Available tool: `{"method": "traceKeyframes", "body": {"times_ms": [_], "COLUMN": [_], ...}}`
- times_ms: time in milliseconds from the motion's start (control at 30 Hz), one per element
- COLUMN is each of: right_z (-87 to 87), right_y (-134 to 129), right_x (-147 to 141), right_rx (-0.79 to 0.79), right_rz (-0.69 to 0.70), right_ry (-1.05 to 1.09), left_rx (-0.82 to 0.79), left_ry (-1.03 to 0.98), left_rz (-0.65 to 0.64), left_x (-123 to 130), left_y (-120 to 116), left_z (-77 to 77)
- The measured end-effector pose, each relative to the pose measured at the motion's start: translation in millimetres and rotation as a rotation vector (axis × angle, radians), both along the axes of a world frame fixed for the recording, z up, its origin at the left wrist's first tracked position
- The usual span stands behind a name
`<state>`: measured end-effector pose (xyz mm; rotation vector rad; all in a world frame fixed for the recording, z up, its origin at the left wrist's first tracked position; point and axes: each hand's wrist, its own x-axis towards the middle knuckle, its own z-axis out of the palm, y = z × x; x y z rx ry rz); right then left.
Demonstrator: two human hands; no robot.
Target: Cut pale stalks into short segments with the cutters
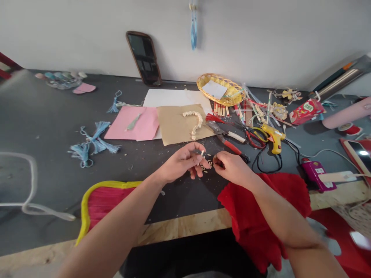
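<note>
My left hand (184,161) pinches a short pale stick (202,153) between thumb and forefinger, its other fingers curled loosely. Just to the right, my right hand (230,165) has its fingertips pressed together over small pale pieces (206,165) scattered on the dark table; whatever those fingertips hold is hidden. Behind both hands, a curved chain of small cream pieces (198,122) rests on a sheet of brown paper (174,125). Pliers (228,144) with red and white handles lie behind my right hand.
Pink paper (121,121) and blue tassels (97,139) lie left. A yellow basket (239,99), yellow glue gun (272,137) with cables and purple box (314,173) stand right. A phone (145,58) leans on the wall. Red cloth (278,189) hangs over the front edge.
</note>
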<state>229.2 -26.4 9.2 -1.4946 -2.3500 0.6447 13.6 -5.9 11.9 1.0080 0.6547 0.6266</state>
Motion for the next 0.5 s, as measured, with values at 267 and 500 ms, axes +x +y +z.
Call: {"method": "traceKeyframes", "body": {"times_ms": [267,500], "right_z": [6.1,4.4], "right_y": [-7,-13], "right_x": [-9,-14], "right_rx": [-0.159,-0.111], "right_rz": [-0.033,-0.022], "right_ry": [0.762,0.775], "left_rx": [-0.008,-0.025], "left_ry": [0.032,0.037], "left_rz": [-0.052,-0.07], "left_x": [5,5], "left_y": [-5,-5], "left_z": [-0.5,-1.1]}}
